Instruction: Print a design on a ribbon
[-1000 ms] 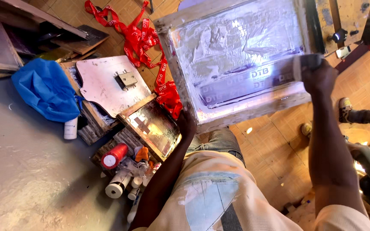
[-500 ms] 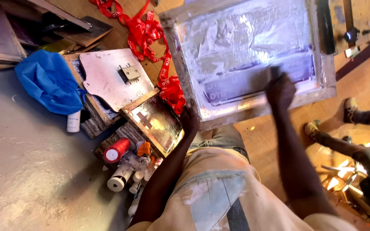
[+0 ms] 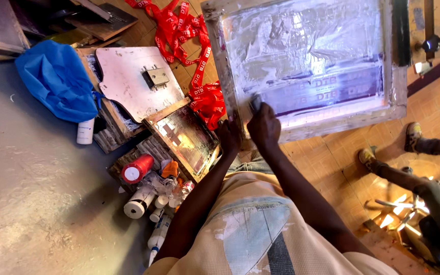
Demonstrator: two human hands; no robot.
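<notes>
The large wooden-framed printing screen with its pale, smeared mesh (image 3: 306,61) stands propped over the tiled floor (image 3: 327,163) in front of the person. Their left hand (image 3: 228,136) closes its grip on the frame's lower left corner. The right hand (image 3: 263,125) presses a small grey pad (image 3: 255,103) to the mesh just above the bottom rail, fingers curled over it. Red printed ribbons (image 3: 199,66) lie heaped just left of the frame, beside a smaller wooden screen (image 3: 185,138)

- The large screen-printing frame (image 3: 306,66) lies ahead, right of the lanyards (image 3: 192,56).
- A smaller framed screen (image 3: 185,138) sits left of both hands.
- Tubes and rolls (image 3: 148,198) cluster just below it.
- A bag (image 3: 57,81) lies far left.
</notes>
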